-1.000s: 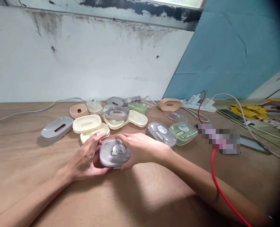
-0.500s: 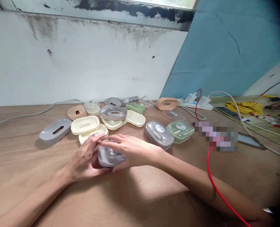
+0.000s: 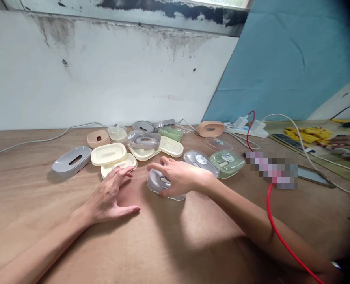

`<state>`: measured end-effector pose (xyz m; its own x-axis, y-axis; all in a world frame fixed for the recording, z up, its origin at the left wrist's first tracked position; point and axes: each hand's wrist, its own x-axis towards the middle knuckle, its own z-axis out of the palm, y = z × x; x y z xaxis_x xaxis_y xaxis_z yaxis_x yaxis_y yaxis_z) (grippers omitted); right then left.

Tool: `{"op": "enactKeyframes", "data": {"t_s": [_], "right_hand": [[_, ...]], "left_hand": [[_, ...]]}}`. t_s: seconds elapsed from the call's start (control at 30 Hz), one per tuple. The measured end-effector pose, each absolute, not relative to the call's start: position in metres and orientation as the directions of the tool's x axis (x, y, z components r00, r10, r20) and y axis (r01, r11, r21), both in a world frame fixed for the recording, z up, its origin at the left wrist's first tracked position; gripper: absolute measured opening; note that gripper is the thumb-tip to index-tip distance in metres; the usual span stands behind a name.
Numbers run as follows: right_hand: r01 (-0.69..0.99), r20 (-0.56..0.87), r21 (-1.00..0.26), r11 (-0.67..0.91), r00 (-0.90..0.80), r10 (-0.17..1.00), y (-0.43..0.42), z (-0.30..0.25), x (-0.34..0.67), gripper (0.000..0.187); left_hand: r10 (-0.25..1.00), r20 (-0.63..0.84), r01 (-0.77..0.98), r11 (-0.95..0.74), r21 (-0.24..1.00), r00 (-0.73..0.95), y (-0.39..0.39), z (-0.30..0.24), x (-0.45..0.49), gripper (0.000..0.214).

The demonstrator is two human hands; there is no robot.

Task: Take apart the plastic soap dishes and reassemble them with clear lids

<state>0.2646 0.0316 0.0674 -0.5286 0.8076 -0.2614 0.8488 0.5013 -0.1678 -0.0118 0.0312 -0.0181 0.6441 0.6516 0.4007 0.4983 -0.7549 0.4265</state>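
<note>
A grey soap box (image 3: pixel 155 182) with a clear lid is in the grip of my right hand (image 3: pixel 183 176), whose fingers reach over its top and near side. Those fingers cover much of the box and its label. To the left, my left hand (image 3: pixel 108 199) holds nothing; its thumb and fingers are spread beside the table surface. Just beyond its fingertips lie cream soap box parts (image 3: pixel 108 154), partly overlapping. Right behind my right hand sit a lidded grey soap box (image 3: pixel 199 159) and a lidded green soap box (image 3: pixel 226 162), side by side.
A grey soap dish (image 3: pixel 71 161) with a slot lies at the left. Peach, grey and green parts are grouped near the wall. A power strip (image 3: pixel 253 132) with chargers stands at the back right, and a red cable (image 3: pixel 271 215) crosses my right forearm. Another person's hand (image 3: pixel 349 142) shows far right.
The grey soap box has moved right, away from my left hand, with my right hand on it. My left hand has let go and opened.
</note>
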Motion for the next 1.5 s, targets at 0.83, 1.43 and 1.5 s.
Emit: {"op": "enactKeyframes", "data": {"t_s": [0.83,1.43,1.5], "right_hand": [[0.944,0.050,0.060,0.324,-0.327,0.944,0.070,0.070,0.265,0.075],[0.890,0.253,-0.331,0.313,-0.236,0.938,0.125,0.078,0.307,0.034],[0.840,0.244,-0.486,0.240,-0.133,0.961,0.128,0.080,0.314,0.042]], "left_hand": [[0.634,0.421,0.482,-0.770,0.418,0.649,0.031,-0.015,-0.008,0.086],[0.645,0.465,0.510,-0.764,0.395,0.606,0.032,-0.020,-0.012,0.065],[0.650,0.463,0.515,-0.760,0.396,0.603,0.032,-0.020,-0.012,0.063]]}}
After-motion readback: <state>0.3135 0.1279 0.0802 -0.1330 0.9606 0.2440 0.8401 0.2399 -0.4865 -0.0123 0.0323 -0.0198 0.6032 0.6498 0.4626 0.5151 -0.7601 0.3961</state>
